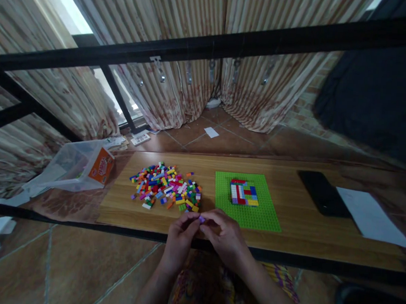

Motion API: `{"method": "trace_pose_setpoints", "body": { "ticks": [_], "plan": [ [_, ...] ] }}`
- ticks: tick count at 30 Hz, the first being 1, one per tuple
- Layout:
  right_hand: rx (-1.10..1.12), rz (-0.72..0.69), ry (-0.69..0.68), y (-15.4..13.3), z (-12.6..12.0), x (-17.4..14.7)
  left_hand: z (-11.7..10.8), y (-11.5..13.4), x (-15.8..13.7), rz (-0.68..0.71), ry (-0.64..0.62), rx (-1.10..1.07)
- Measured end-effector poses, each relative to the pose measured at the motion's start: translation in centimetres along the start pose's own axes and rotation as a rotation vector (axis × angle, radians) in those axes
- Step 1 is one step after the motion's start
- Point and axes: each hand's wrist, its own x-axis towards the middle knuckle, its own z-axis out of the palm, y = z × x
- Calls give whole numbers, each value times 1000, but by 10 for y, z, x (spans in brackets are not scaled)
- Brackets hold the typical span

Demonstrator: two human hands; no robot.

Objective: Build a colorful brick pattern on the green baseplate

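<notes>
A small purple toy brick [202, 219] is pinched between the fingertips of both hands, above the front edge of the wooden board. My left hand [182, 230] grips it from the left and my right hand [224, 230] from the right, both with fingers closed. Just beyond them lies a loose pile of mixed-colour toy bricks [167, 184]. To the right is a green studded baseplate [266, 214], with a low structure of white, red, blue, yellow and purple bricks [244, 193] on it. My right hand partly covers the baseplate's near left corner.
At the left stands a clear plastic box [69, 172] with an orange label. A black phone-like slab [323, 192] and a white paper sheet [373, 215] lie at the right. A dark metal bar [194, 49] crosses beyond the board [118, 211], before striped curtains [183, 15].
</notes>
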Motion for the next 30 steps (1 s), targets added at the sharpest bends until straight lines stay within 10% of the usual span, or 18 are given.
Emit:
{"method": "trace_pose_setpoints", "body": {
  "ticks": [14, 24, 30],
  "plan": [
    [-29, 52, -43, 18, -9, -12, 13, -17, -2, -21, -17, -61],
    [-120, -45, -38, 29, 4, -1, -65, -9, 27, 233, 373, 523],
    [-185, -87, -69, 19, 13, 27, -93, -12, 49, 389, 388, 701]
  ]
}}
